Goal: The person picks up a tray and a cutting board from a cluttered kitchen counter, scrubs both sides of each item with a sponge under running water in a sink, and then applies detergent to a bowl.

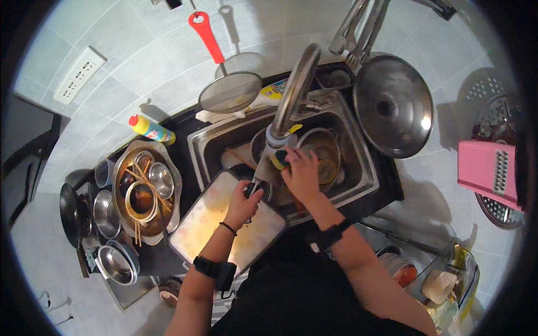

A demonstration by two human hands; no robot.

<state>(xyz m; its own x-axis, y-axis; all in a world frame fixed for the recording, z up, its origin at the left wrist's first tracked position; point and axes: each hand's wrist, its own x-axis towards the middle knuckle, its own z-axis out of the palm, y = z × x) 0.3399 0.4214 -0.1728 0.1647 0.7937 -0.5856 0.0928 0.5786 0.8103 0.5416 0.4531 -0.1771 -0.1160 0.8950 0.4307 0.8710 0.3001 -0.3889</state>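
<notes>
My left hand (243, 203) grips the dark handle of a broad-bladed kitchen knife (269, 166), above a stained white cutting board (218, 222) that overlaps the sink's front left rim. The blade extends over the sink, below the faucet (290, 96). In my right hand (300, 172) is a yellow and green sponge (279, 160), held close to the blade; whether it touches the metal is hard to tell. Under and behind the hands, the steel double sink (359, 189) contains a round pot or bowl (336, 138) with dishes in murky water. Part of its contents is hidden by the hands.
Left of the sink stands a large metal basin (178, 180) of dirty bowls and chopsticks, near metal bowls (107, 214) and a yellow bottle (152, 130). A strainer (230, 92) hangs behind the sink. A large metal lid (393, 107) and pink grater (483, 168) are at the right.
</notes>
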